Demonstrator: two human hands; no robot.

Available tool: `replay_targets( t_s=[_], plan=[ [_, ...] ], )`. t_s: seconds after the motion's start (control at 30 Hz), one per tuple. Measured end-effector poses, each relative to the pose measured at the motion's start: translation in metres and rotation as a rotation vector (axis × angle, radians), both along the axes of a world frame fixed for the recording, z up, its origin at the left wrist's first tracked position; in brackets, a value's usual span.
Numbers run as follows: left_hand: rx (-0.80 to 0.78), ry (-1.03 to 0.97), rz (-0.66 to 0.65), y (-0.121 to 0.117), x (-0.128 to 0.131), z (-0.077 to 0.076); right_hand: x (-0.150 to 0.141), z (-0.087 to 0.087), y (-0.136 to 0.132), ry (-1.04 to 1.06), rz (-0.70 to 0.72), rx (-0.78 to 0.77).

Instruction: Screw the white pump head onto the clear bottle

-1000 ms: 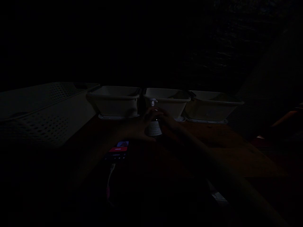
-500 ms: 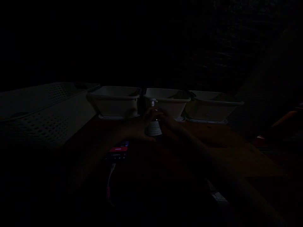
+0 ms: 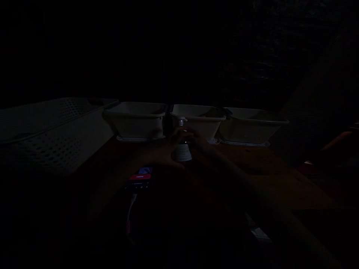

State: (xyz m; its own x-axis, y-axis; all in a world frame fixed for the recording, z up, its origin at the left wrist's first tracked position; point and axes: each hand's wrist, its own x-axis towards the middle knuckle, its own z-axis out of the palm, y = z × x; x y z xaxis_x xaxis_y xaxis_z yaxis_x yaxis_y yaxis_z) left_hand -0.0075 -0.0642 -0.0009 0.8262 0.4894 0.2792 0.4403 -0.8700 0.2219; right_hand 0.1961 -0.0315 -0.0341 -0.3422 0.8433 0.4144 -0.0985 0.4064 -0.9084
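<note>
Very dark view. A pump bottle (image 3: 183, 153) with a white top and a pale printed label stands upright on the wooden table. My left hand (image 3: 167, 149) curves around its left side, with the thumb low beside the label. From the right, my right hand (image 3: 199, 142) closes its fingers round the upper part, close against the left fingers. Between the hands and the white top, a shiny neck shows. The exact finger contact is lost in shadow. Left of the bottle lies a phone (image 3: 140, 179) with its screen lit, partly behind my left forearm.
Three pale plastic tubs, left (image 3: 140, 125), middle (image 3: 209, 125) and right (image 3: 249, 129), line the table's back edge. A perforated basket (image 3: 92, 129) stands at the left. A cable (image 3: 130, 213) runs from the phone. At the far right is another person's arm (image 3: 338, 141).
My left forearm has shifted slightly, and a little more of the phone's screen shows. Both hands keep their place on the bottle.
</note>
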Motion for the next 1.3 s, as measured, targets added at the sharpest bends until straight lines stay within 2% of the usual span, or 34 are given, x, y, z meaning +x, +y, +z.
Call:
replay_targets(
  t_s=[0.2, 0.43, 0.93, 1.3],
  plan=[
    [-0.03, 0.011, -0.01, -0.0008, -0.0007, 0.0027, -0.0025, -0.0027, 0.0048, 0.034, -0.013, 0.005],
    [-0.013, -0.021, -0.024, 0.0024, -0.0006, -0.0009, -0.0017, 0.0, 0.0009, 0.004, 0.021, 0.041],
    [-0.044, -0.006, 0.008, -0.0042, 0.0007, 0.0037, -0.0023, 0.0012, -0.0004, 0.036, -0.006, -0.007],
    [-0.027, -0.012, 0.003, -0.0036, 0.0012, 0.0017, 0.0, -0.0054, 0.0055, 0.02, -0.018, -0.015]
  ],
)
